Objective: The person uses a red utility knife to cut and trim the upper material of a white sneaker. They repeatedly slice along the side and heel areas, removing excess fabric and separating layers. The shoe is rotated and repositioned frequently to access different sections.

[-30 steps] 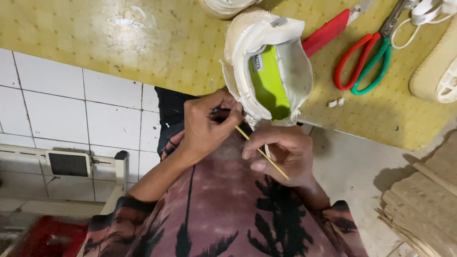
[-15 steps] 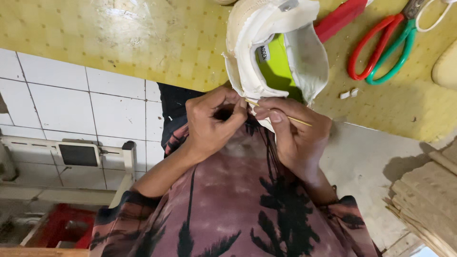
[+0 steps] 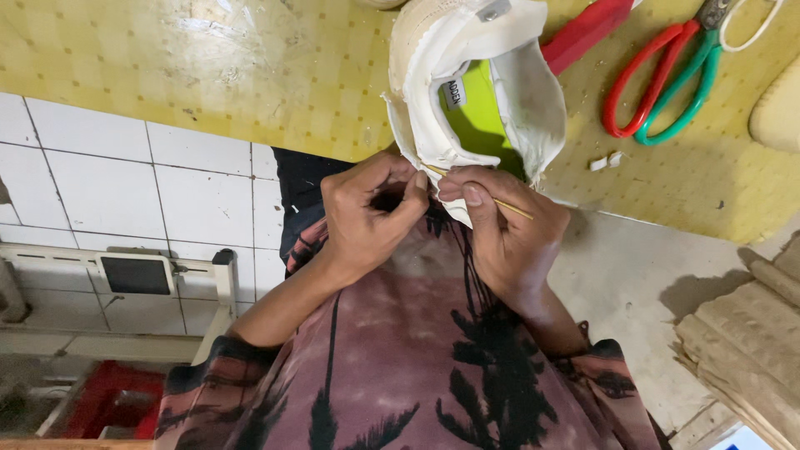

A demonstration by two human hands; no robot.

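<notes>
A white shoe [image 3: 433,100] with a lime-green insole [image 3: 479,117] lies on the yellow patterned tabletop [image 3: 208,83], heel toward me. My left hand [image 3: 367,221] pinches the heel edge of the shoe from the left. My right hand [image 3: 508,229] pinches a thin wooden stick [image 3: 508,206] that lies across the heel rim, its tip under my left fingers. The two hands touch at the heel. Both forearms come up from my patterned maroon shirt.
Scissors [image 3: 658,83] with a red and a green handle and a red-handled tool [image 3: 583,33] lie on the table to the right. Small white scraps [image 3: 607,160] sit nearby. Part of another pale shoe [image 3: 779,112] shows at the right edge. White tiles [image 3: 125,200], a red crate [image 3: 108,400] and stacked boards [image 3: 750,342] lie below.
My right hand has risen with the stick to the shoe's heel and met my left hand. The stick now lies across the heel rim instead of angling down.
</notes>
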